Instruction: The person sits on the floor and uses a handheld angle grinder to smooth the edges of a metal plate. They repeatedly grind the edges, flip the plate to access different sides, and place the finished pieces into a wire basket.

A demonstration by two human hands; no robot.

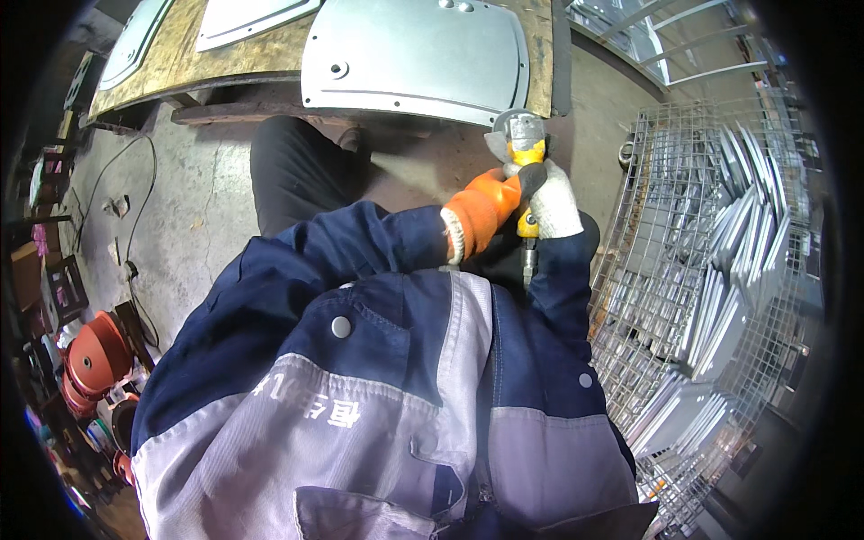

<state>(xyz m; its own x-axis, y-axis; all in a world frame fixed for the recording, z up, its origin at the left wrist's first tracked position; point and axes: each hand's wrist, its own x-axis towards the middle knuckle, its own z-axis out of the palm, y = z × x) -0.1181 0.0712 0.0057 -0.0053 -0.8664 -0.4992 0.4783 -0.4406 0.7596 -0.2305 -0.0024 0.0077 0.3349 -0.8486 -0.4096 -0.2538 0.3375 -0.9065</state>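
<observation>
A yellow air-powered angle grinder (pixel 526 151) is held in front of me with its round disc (pixel 515 117) pointing away. My left hand (pixel 486 209), in an orange glove with dark fingertips, is closed around the tool's body from the left. My right hand (pixel 554 200), in a whitish knit glove, wraps it from the right. A metal hose fitting (pixel 529 261) comes out of its rear end toward me. The disc is at the near right corner of a grey metal panel (pixel 414 58); whether they touch I cannot tell.
The panel lies on a wooden table (pixel 547 54) beside another grey panel (pixel 247 20). At the right stands a wire mesh cage (pixel 643 225) holding several stacked metal plates (pixel 751 198). A black cable (pixel 135 216) runs over the left floor near red round reels (pixel 94 355).
</observation>
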